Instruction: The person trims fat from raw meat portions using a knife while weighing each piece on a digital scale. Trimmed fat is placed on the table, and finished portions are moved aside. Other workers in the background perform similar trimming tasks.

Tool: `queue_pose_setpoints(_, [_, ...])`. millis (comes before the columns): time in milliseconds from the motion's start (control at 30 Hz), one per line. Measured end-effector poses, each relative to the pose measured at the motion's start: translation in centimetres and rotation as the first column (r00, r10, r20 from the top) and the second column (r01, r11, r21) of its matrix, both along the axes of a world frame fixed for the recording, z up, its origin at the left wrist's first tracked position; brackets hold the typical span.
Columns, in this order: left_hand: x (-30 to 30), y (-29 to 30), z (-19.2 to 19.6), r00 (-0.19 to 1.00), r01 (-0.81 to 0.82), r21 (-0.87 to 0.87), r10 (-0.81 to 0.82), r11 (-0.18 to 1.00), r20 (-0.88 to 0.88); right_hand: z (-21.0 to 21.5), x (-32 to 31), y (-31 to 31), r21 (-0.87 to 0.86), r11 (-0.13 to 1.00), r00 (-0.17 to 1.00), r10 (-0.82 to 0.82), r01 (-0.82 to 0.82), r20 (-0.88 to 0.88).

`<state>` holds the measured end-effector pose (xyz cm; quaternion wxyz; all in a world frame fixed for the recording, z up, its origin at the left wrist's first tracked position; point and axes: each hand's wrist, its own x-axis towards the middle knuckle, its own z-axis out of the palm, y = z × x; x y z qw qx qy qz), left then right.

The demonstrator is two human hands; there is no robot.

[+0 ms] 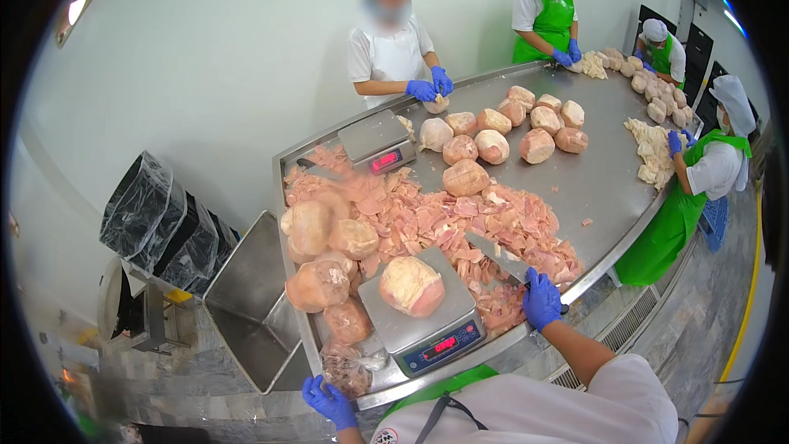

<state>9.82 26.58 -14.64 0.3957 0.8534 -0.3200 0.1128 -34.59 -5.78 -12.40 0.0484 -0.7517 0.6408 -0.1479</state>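
My right hand (543,300), in a blue glove, is closed round the handle of a wide-bladed knife (499,257). Its blade lies over a heap of thin pink meat slices (444,218). At the table's near left corner, my gloved left hand (329,403) is open beside a clear plastic bag (345,368) with something brownish inside. Between my hands stands a digital scale (386,316) with a lit red display. On its plate rests a round lump of meat (411,286), pink with pale fat. Several larger meat lumps (316,286) are piled left of the scale.
A second scale (370,138) stands across the steel table (592,164), near more round meat lumps (493,146). A person in a white apron (390,53) handles one there. Several co-workers in green aprons line the far end. A steel bin (246,304) stands at left.
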Motion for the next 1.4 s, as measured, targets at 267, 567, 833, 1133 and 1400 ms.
queue_pose_setpoints(267, [0.7, 0.9, -1.3, 0.999, -0.04, 0.001, 0.04, 0.999, 0.018, 0.1, -0.1, -0.1, 0.014, 1.0, 1.0, 0.021, -0.02, -0.011])
queue_pose_setpoints(567, [0.3, 0.3, -0.3, 1.0, 0.023, 0.079, -0.024, 0.997, 0.014, 0.0, 0.0, -0.4, 0.049, 0.998, 0.999, 0.028, -0.026, -0.042])
queue_pose_setpoints(833, [1.0, 0.8, -1.0, 0.999, 0.047, 0.07, -0.047, 0.996, 0.006, 0.8, 0.5, -0.3, 0.055, 0.998, 0.998, 0.04, -0.037, -0.056])
queue_pose_setpoints(1133, [0.7, 0.4, -0.9, 1.0, -0.004, 0.003, 0.004, 1.0, -0.012, -0.4, 0.2, -0.6, 0.054, 0.998, 0.996, 0.023, -0.019, -0.088])
queue_pose_setpoints(1400, [0.8, 0.2, -0.8, 1.0, -0.011, -0.011, 0.011, 1.0, 0.005, -0.2, 0.1, -0.5, 0.056, 0.998, 0.997, 0.031, -0.028, -0.068])
